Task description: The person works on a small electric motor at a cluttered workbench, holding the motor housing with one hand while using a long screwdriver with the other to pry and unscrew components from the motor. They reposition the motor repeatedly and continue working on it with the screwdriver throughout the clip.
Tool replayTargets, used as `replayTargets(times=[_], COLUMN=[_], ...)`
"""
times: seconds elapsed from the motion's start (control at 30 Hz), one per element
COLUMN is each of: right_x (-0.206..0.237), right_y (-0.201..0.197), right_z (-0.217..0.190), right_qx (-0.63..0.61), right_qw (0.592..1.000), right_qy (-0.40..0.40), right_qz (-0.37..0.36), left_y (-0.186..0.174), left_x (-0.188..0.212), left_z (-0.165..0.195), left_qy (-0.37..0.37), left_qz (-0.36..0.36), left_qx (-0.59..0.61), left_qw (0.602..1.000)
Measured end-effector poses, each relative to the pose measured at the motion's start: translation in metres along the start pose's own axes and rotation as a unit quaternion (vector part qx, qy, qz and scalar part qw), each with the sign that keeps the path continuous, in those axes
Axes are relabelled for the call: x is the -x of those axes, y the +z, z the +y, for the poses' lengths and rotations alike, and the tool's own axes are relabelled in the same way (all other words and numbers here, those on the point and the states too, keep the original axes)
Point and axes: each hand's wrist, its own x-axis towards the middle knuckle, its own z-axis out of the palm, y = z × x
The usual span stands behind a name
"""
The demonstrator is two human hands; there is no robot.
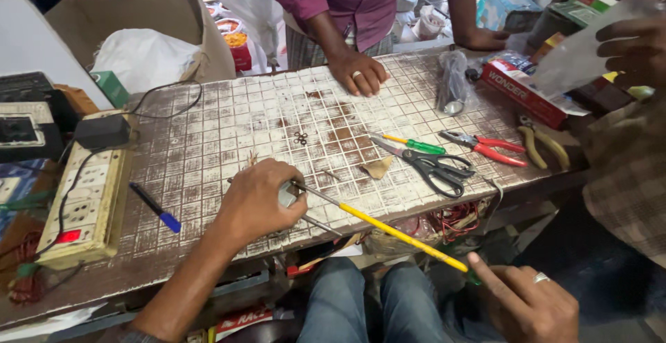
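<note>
My left hand (pixel 258 201) is closed on a small grey metal part (pixel 288 194) at the near edge of the worn tiled workbench (pixel 229 117). My right hand (pixel 531 303) grips the handle end of a long yellow screwdriver (pixel 388 228), low in front of the bench. Its metal shaft runs up and left to the part in my left hand. A second thin metal rod (pixel 321 225) sticks out just below the part.
Black scissors (pixel 436 167), a green-handled screwdriver (pixel 415 144), red pliers (pixel 490 149) and yellow pliers (pixel 545 146) lie at right. A blue pen (pixel 157 208) and a switch-and-socket board (pixel 82 201) sit at left. Another person's hand (pixel 357 72) rests on the far edge; a red box (pixel 522 88) stands right.
</note>
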Motion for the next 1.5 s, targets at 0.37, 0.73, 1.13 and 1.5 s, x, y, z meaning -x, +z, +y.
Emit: replayTargets(times=[0.37,0.73,1.13,1.5], right_x=[-0.017,-0.014,-0.01,-0.058], right_y=[-0.014,-0.02,0.018,0.076], right_z=[0.007,0.002,0.007,-0.004], right_qx=[-0.216,-0.104,-0.209,-0.115], right_qw=[0.947,0.982,0.945,0.978], right_qy=[0.138,0.075,0.25,0.176], right_qz=[-0.191,-0.138,0.013,0.016], left_y=[-0.005,-0.007,-0.006,-0.006], left_x=[0.005,0.005,0.003,-0.018], left_z=[0.006,0.011,-0.012,-0.035], left_qy=[-0.021,-0.029,-0.056,-0.073], left_qz=[-0.002,-0.004,-0.038,-0.125], left_qx=[0.0,0.007,0.073,0.07], left_qw=[1.0,1.0,0.995,0.987])
